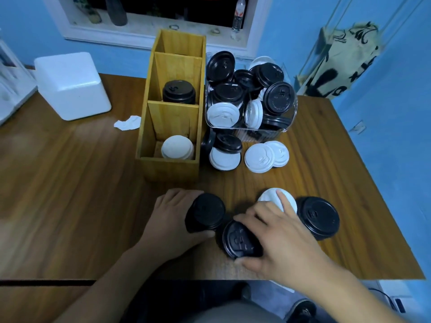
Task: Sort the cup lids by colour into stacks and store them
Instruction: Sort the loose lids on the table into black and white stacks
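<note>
Gathering black lids near the table edge: the left hand (177, 215) clasps a short stack of black lids (206, 212), held steady as a base, while the right hand (275, 231) pinches a single black lid (240, 240) by its rim just beside that stack, probably to seat it on top. A white lid (277, 199) lies under the right fingertips, with another black lid (318, 217) just beyond. Well ahead of both grips, the wooden organiser (170, 169) already separates black and white stacks, and a clear bin (250, 129) beside it holds unsorted lids.
</note>
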Available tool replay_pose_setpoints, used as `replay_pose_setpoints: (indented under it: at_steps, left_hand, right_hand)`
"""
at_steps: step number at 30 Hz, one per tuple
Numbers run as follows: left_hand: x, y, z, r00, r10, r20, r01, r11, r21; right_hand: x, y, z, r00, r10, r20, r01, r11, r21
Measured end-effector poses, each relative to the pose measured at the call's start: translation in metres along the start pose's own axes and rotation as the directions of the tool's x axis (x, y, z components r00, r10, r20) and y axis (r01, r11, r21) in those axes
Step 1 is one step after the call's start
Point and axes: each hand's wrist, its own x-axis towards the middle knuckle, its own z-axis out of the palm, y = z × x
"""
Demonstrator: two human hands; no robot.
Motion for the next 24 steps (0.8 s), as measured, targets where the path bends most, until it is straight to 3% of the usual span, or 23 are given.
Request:
replay_pose_setpoints:
  at_steps: [4,9,21,24]
  left_hand:
    - [0.007,0.023,0.016,0.999,0.03,0.019,-0.03,1.0,-0.003]
    - [0.017,0.038,0.026,0.999,0.005,0.038,-0.003,0.998,-0.064]
    - [0.02,0.04,0.03,0.999,0.004,0.048,-0.002,0.999,-0.045]
    - [0.019,0.041,0.027,1.0,0.009,0.022,-0.007,0.998,-0.068]
  right_hand:
    - [0.015,0.011,-0.017,0.985,0.137,-0.106,-0.132,0.99,0.058]
    - [0.042,0.007,-0.007,0.984,0.174,0.044,-0.173,0.985,-0.026]
    - [0.062,-0.003,0.004,0.949,0.256,0.186,-0.246,0.966,-0.075]
    - [0.064,-0.001,-0.002,0.946,0.226,0.231,-0.209,0.973,-0.097]
